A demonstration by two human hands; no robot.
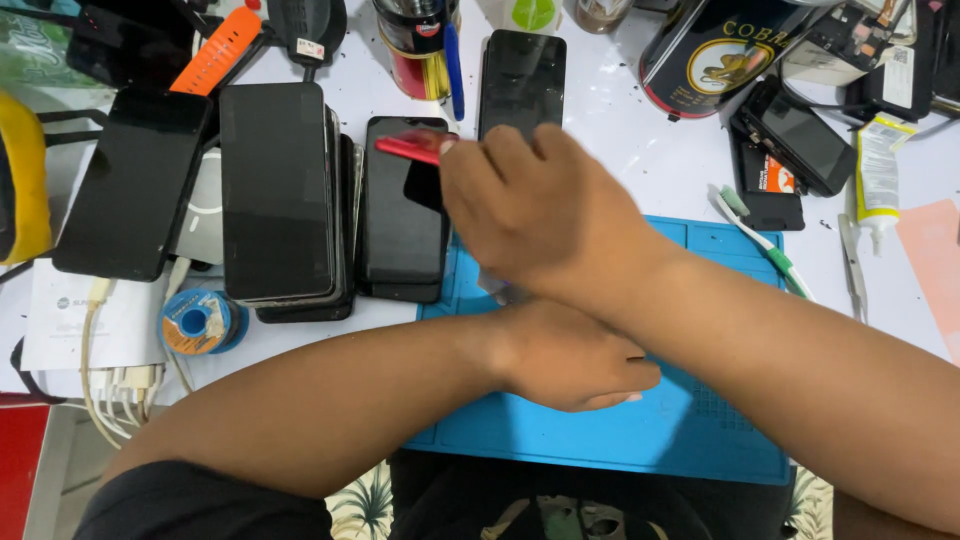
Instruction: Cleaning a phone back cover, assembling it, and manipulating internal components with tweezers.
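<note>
Arms crossed over a blue mat (720, 440), rubbery and matte, moulded with shallow rectangular trays along its top edge and a fine grid of small pits at the right. Right hand (545, 215) reaching up and to the left, past the mat's top corner, fingers closed around a slim red tool (408, 148); only one end showing, glossy plastic or lacquered metal, flat and narrow. Long axis of the tool nearly level across the view, tilted slightly, free end pointing left, the other end buried in the grip. Tool lying over the top of a black phone (400, 225), a glassy rectangular slab with rounded corners, long axis running away from the body; contact between the two hard to judge. Left hand (575, 355) lower, under the right forearm, resting knuckles-up on the mat, fingers curled loosely; whether anything sits inside cannot be told.

More smooth dark slabs to the left on the white desk (640, 150): a stack of phones (285, 195) just beside the first, another phone (135, 185) further left at a slight slant, one more (522, 80) above the right hand. Near the stack's lower corner, a small blue spool (200, 322) of wire, round with an orange label. At the right, a white-and-green toothbrush (765, 240) lying diagonally across the mat's corner, and a squeezed white tube (880, 170).
</note>
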